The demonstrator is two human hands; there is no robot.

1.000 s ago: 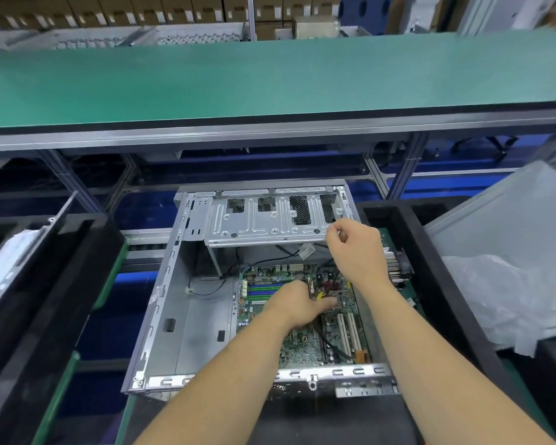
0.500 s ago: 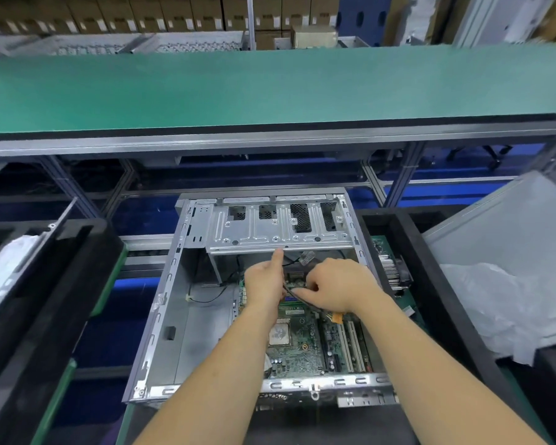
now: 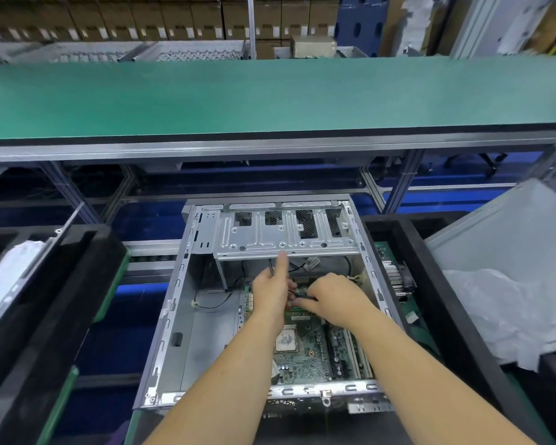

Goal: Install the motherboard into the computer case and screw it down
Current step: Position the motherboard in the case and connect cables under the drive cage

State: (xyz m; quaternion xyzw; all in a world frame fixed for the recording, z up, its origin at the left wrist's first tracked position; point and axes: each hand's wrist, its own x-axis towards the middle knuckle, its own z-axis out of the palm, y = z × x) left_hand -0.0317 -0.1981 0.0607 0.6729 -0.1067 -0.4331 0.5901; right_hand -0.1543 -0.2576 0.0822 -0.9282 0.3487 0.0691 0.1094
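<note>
across the upper half of the frame we see a green workbench top point(image 3: 270, 94). below centre lies the open computer case point(image 3: 187, 342), its drive cage point(image 3: 283, 236) at the far end. the motherboard point(image 3: 305, 351) sits inside the case, lower centre right. our left hand point(image 3: 272, 295) has the index finger straight, touching the cage edge, the others curled on a black cable point(image 3: 302, 295). our right hand point(image 3: 334, 298), just beside, pinches that cable.
</note>
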